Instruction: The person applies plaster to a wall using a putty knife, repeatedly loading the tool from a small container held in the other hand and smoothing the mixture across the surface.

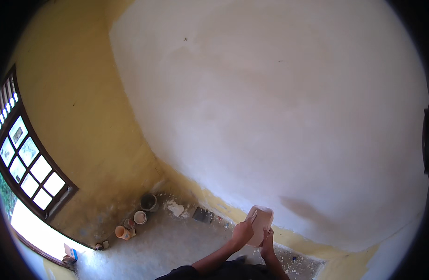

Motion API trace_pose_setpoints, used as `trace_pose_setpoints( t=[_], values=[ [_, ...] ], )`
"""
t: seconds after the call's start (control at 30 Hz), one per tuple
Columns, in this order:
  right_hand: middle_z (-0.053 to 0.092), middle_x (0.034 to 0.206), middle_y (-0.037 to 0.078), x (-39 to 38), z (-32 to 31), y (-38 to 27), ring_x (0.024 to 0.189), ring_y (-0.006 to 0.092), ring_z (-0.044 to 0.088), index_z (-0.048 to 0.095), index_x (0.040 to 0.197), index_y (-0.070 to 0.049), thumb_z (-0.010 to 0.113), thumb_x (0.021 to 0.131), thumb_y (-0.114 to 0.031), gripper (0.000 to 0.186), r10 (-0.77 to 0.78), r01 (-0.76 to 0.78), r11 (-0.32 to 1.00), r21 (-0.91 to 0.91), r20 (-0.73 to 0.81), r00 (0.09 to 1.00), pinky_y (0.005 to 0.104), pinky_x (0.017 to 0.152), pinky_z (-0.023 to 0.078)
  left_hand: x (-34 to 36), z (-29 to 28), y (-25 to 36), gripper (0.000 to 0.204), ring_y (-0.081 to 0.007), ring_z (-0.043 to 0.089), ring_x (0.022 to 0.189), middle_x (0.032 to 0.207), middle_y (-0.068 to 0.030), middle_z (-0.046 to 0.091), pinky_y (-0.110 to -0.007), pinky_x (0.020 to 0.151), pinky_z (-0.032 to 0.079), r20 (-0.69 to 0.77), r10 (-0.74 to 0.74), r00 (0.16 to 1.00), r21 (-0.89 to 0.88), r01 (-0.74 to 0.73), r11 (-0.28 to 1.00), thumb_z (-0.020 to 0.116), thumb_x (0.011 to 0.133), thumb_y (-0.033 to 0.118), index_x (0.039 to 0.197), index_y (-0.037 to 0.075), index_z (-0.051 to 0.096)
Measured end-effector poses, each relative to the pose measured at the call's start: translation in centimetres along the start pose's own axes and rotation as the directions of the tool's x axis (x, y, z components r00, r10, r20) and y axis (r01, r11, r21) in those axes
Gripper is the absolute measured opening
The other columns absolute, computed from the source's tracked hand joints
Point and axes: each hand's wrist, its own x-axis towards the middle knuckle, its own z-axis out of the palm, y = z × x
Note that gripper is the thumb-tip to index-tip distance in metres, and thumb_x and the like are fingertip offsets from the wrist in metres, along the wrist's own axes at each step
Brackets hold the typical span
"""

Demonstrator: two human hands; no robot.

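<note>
Before the white wall (279, 116), a dull-pink, round-cornered tray (260, 225), right fingers (266, 234) pinching its rim, left fingers (244, 228) unclear.

The right hand (267, 239) grips a pale pink, rounded-rectangular tray (262, 221); the left hand (243, 233) overlaps its left edge. Beyond rises a white-coated wall (270, 121); buckets (140, 218) stand beside a yellow wall (79, 107).
</note>
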Motion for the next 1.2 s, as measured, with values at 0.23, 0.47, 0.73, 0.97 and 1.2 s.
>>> trace_pose_setpoints(
  t=[0.23,0.47,0.73,0.97,1.2],
  values=[
    [0.053,0.121,0.012,1.3,-1.3,1.5,0.108,0.0210,0.056,0.040,0.132,-0.002,0.053,0.098,-0.040,0.053,-0.032,0.033,0.999,-0.032,0.036,0.999,0.0347,0.086,0.051,-1.5,1.3,1.8,0.026,-0.0416,0.066,0.072,0.074,-0.0250,0.066,-0.050,0.069,0.054,-0.028,0.206,0.978,-0.015,-0.206,0.978,0.055,0.087,0.023,0.101,0.003,0.064],
    [0.052,0.122,0.012,0.9,-2.7,0.9,0.109,0.0212,0.055,0.033,0.136,-0.002,0.050,0.099,-0.042,0.057,-0.038,0.033,0.998,-0.046,-0.103,0.994,0.0356,0.089,0.050,-0.5,-0.5,4.1,0.030,-0.0410,0.066,0.074,0.081,-0.0232,0.067,-0.048,0.070,0.054,-0.009,-0.025,1.000,0.040,0.026,0.999,0.053,0.089,0.028,0.111,0.010,0.064],
    [0.047,0.128,0.014,0.2,-2.1,-0.7,0.115,0.0235,0.050,0.028,0.139,0.000,0.051,0.098,-0.042,0.064,-0.036,0.033,0.998,-0.044,-0.072,0.997,0.0365,0.093,0.047,0.3,2.7,1.5,0.026,-0.0416,0.064,0.072,0.077,-0.0220,0.066,-0.047,0.067,0.053,-0.087,0.313,0.946,-0.117,-0.322,0.940,0.055,0.088,0.021,0.107,0.008,0.066],
    [0.046,0.131,0.011,0.6,-3.6,-0.4,0.120,0.0210,0.048,0.030,0.140,-0.004,0.044,0.102,-0.037,0.052,-0.097,0.092,0.993,-0.068,-0.086,0.992,0.0370,0.098,0.044,2.4,-0.9,0.0,0.018,-0.0105,0.062,0.070,0.080,-0.0072,0.069,-0.030,0.060,0.050,0.186,0.053,0.981,-0.742,0.105,0.662,0.055,0.092,0.008,0.098,-0.004,0.067],
    [0.048,0.128,0.008,-0.4,-3.1,-4.0,0.119,0.0184,0.049,0.033,0.139,-0.006,0.041,0.103,-0.040,0.050,-0.082,0.088,0.993,0.082,-0.073,0.994,0.0355,0.101,0.042,2.5,-3.8,1.4,0.025,-0.0150,0.067,0.081,0.099,-0.0078,0.068,-0.029,0.074,0.057,0.372,0.036,0.927,-0.879,0.340,0.335,0.053,0.095,0.006,0.118,-0.003,0.058]
  ],
)
